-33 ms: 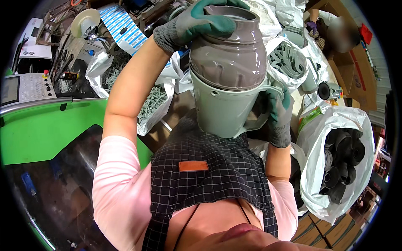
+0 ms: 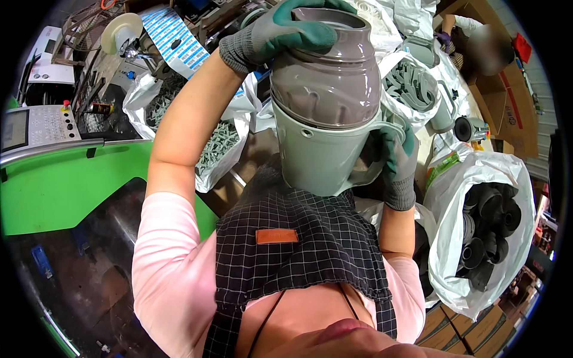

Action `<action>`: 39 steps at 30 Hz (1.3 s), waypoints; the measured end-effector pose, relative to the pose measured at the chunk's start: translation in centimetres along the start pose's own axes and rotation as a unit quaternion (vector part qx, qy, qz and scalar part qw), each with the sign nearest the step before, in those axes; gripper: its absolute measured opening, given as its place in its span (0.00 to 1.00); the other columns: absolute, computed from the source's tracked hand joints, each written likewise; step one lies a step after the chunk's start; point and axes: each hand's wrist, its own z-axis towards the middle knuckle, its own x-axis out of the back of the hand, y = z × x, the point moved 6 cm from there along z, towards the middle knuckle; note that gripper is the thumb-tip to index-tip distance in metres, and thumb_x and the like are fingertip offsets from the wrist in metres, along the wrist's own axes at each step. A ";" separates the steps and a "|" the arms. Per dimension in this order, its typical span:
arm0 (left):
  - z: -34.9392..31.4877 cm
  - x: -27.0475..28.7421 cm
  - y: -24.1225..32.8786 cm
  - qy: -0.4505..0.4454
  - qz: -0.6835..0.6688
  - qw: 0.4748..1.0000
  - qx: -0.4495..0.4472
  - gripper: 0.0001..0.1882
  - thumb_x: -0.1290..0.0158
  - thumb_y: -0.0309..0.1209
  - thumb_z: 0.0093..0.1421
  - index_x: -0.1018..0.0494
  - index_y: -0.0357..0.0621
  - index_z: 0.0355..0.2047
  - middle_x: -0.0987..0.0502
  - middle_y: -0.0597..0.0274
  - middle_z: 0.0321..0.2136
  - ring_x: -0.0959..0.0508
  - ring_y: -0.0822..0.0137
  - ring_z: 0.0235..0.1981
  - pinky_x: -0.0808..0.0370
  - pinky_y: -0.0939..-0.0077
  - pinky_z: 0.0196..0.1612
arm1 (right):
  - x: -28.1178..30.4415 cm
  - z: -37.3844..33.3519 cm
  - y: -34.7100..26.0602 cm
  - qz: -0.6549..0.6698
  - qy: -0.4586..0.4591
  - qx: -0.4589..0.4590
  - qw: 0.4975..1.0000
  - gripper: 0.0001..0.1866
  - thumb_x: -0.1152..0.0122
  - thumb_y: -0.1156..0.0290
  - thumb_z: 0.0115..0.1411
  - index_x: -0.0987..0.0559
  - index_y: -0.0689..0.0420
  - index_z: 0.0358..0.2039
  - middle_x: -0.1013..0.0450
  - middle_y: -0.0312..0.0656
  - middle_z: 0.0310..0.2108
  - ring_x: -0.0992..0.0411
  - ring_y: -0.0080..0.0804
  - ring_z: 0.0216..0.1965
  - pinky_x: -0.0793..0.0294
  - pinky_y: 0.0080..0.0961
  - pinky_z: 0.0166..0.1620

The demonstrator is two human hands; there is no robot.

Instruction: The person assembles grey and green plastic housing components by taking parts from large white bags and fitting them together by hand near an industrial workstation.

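Observation:
My left hand (image 2: 285, 37), in a grey and green work glove, is closed over the open rim of a glossy grey-brown pot (image 2: 325, 89). The pot's lower end sits inside a pale green plastic jug (image 2: 319, 156), and its shouldered upper part rises above the jug's rim. My right hand (image 2: 399, 160), gloved alike, is wrapped round the jug's handle on the right; some of its fingers are hidden behind the handle. The jug stands upright in front of my checked apron. A small hole shows near the jug's top edge.
White bags of small green parts (image 2: 218, 146) lie behind my left arm. A bag of curved green handles (image 2: 410, 86) stands beyond the jug. At right is a bag of black cylindrical parts (image 2: 489, 221). A green machine cover (image 2: 77, 185) lies left. Another person (image 2: 459, 45) sits far right.

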 end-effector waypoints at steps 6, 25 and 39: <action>2.5 -1.5 -2.3 0.020 -0.064 0.997 0.049 0.44 0.28 0.39 0.46 0.35 0.36 0.60 0.25 0.58 0.55 0.26 0.66 0.56 0.30 0.69 0.60 | 1.6 -0.6 3.8 0.187 0.029 -0.142 0.972 0.21 0.48 0.70 0.59 0.29 0.69 0.50 0.22 0.40 0.32 0.27 0.21 0.26 0.28 0.19 0.29; 9.3 -5.7 0.0 0.041 0.034 0.999 -0.006 0.41 0.29 0.34 0.47 0.34 0.34 0.59 0.23 0.57 0.53 0.24 0.67 0.53 0.29 0.71 0.59 | 6.9 -0.3 3.6 0.204 0.044 -0.091 0.974 0.27 0.41 0.73 0.55 0.31 0.70 0.54 0.23 0.45 0.42 0.24 0.27 0.39 0.25 0.23 0.45; 8.3 -6.1 -2.9 0.055 0.008 0.995 0.083 0.44 0.28 0.41 0.47 0.35 0.35 0.60 0.24 0.57 0.53 0.25 0.65 0.55 0.30 0.69 0.60 | 7.4 0.3 6.5 0.130 0.003 -0.136 0.982 0.23 0.46 0.72 0.62 0.31 0.72 0.55 0.24 0.47 0.42 0.25 0.29 0.42 0.27 0.26 0.49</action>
